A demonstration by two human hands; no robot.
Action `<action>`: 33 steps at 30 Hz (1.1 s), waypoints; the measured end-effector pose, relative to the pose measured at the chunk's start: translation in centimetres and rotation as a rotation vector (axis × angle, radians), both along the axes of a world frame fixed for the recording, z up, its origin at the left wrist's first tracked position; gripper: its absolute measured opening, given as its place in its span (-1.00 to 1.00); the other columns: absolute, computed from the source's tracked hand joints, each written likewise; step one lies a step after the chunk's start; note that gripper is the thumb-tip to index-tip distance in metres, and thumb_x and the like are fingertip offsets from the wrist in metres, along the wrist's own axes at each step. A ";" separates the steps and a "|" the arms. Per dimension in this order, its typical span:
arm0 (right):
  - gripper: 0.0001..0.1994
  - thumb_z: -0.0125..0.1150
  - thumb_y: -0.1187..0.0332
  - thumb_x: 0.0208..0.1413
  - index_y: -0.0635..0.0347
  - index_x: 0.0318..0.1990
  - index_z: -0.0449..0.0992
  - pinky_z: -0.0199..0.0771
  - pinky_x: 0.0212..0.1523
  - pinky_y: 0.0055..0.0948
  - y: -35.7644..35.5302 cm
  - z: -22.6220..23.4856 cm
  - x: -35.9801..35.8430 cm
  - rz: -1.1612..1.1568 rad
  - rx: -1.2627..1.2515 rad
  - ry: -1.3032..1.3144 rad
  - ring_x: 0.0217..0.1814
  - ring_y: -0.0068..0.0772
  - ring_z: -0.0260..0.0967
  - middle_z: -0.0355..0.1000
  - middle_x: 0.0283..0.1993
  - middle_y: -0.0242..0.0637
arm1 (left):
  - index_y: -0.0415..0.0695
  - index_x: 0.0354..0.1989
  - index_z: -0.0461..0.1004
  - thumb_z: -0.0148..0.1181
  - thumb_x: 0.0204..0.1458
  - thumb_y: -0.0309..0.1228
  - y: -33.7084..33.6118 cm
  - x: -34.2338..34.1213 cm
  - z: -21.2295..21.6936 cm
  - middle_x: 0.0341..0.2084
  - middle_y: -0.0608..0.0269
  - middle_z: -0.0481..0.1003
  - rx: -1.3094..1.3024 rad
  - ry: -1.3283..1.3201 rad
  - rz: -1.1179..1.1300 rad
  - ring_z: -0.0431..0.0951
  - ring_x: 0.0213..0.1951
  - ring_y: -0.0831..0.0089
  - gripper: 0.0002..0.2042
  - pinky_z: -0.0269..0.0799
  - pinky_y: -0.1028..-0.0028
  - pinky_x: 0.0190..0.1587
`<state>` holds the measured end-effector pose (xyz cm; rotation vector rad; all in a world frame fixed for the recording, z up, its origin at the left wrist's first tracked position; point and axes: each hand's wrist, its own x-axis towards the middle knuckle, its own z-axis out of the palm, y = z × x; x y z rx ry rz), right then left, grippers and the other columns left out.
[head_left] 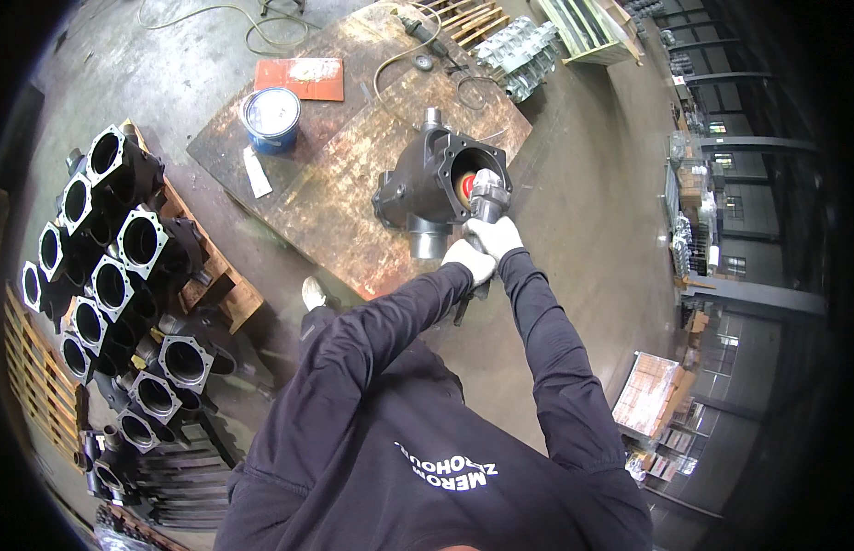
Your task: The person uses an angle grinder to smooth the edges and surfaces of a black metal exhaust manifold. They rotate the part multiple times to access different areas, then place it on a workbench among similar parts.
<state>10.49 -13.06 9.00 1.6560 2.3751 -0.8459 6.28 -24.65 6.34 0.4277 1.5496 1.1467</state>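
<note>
Both my hands wear white gloves and grip an angle grinder [487, 195] with a grey metal head. My left hand [471, 261] is wrapped round its rear body, and my right hand [495, 238] closes round it just ahead. The grinder's head reaches the round opening of a black cast housing [416, 182], where a red and yellowish round part shows inside. Whether that part belongs to the grinder I cannot tell. The housing lies on a worn worktable [328, 216], its flanged mouth facing right, with a short pipe stub at each side.
On the table stand a blue bucket [271, 124], a red sheet [303, 78], a white strip [257, 174] and a hose [381, 75]. Many similar black housings [113, 283] crowd wooden pallets [220, 275] at left. Grey castings [519, 53] sit beyond the table; boxes [649, 393] are stacked at right.
</note>
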 end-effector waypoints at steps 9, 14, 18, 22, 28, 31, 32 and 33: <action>-0.38 0.50 0.05 -0.29 0.53 -0.21 0.59 0.54 -0.23 -0.29 1.4 1.6 -3.6 -0.060 -0.157 -0.082 -0.31 -0.20 0.57 0.59 -0.28 0.01 | -0.12 -0.24 0.65 0.20 -0.04 -0.23 3.4 -2.6 -1.1 -0.41 0.08 0.65 0.121 0.033 -0.212 0.67 -0.36 0.26 -0.72 0.57 0.36 -0.20; -0.36 0.46 -0.02 -0.24 0.49 -0.18 0.61 0.58 -0.10 -0.26 0.9 1.8 -3.1 0.027 -0.026 -0.151 -0.16 -0.05 0.62 0.59 -0.22 0.15 | -0.24 -0.20 0.62 0.23 -0.06 -0.16 2.7 -0.4 -1.8 -0.33 0.01 0.65 0.078 -0.018 0.031 0.68 -0.25 0.23 -0.61 0.57 0.34 -0.17; -0.20 0.47 -0.04 -0.23 0.55 0.01 0.42 0.51 0.08 -0.19 -0.3 2.5 -2.1 0.066 0.035 -0.213 0.06 0.11 0.52 0.50 -0.01 0.28 | -0.34 -0.14 0.56 0.32 -0.10 -0.16 2.2 2.3 -2.6 -0.29 -0.05 0.64 0.092 -0.148 0.141 0.68 -0.17 0.19 -0.53 0.55 0.33 -0.09; -0.15 0.48 -0.04 -0.21 0.56 0.07 0.34 0.48 0.13 -0.17 -0.5 3.3 -1.2 0.078 0.080 -0.247 0.13 0.16 0.48 0.47 0.05 0.30 | -0.28 -0.14 0.54 0.35 -0.11 -0.20 2.7 3.7 -2.4 -0.29 0.00 0.62 0.156 -0.023 0.182 0.66 -0.16 0.24 -0.57 0.55 0.34 -0.09; -0.15 0.47 -0.05 -0.22 0.57 0.06 0.34 0.48 0.14 -0.18 1.2 1.9 -1.1 0.085 -0.023 -0.203 0.13 0.14 0.48 0.47 0.05 0.29 | -0.27 -0.18 0.55 0.32 -0.09 -0.31 2.6 3.0 -1.5 -0.33 0.05 0.62 0.153 -0.191 0.237 0.65 -0.25 0.25 -0.66 0.54 0.34 -0.16; -0.13 0.46 -0.04 -0.22 0.59 0.08 0.32 0.47 0.15 -0.20 0.4 1.6 -0.1 0.150 0.038 -0.221 0.13 0.13 0.48 0.45 0.05 0.32 | -0.32 -0.22 0.58 0.35 -0.15 -0.27 1.7 3.7 -1.5 -0.34 -0.03 0.64 0.147 -0.093 0.191 0.67 -0.23 0.16 -0.62 0.55 0.32 -0.13; -0.13 0.46 -0.04 -0.22 0.59 0.09 0.31 0.47 0.14 -0.20 0.2 1.6 -0.2 0.146 -0.001 -0.170 0.13 0.13 0.48 0.45 0.05 0.31 | -0.31 -0.19 0.57 0.35 -0.15 -0.26 1.4 4.0 -1.5 -0.31 -0.04 0.63 0.106 -0.202 0.196 0.67 -0.20 0.16 -0.60 0.54 0.32 -0.11; -0.12 0.46 -0.04 -0.22 0.59 0.09 0.31 0.48 0.14 -0.19 -0.2 1.8 -0.1 0.134 -0.043 -0.151 0.12 0.13 0.48 0.45 0.05 0.31 | -0.31 -0.15 0.55 0.35 -0.15 -0.26 1.1 4.2 -1.4 -0.28 -0.05 0.63 0.065 -0.315 0.197 0.67 -0.18 0.15 -0.58 0.54 0.31 -0.09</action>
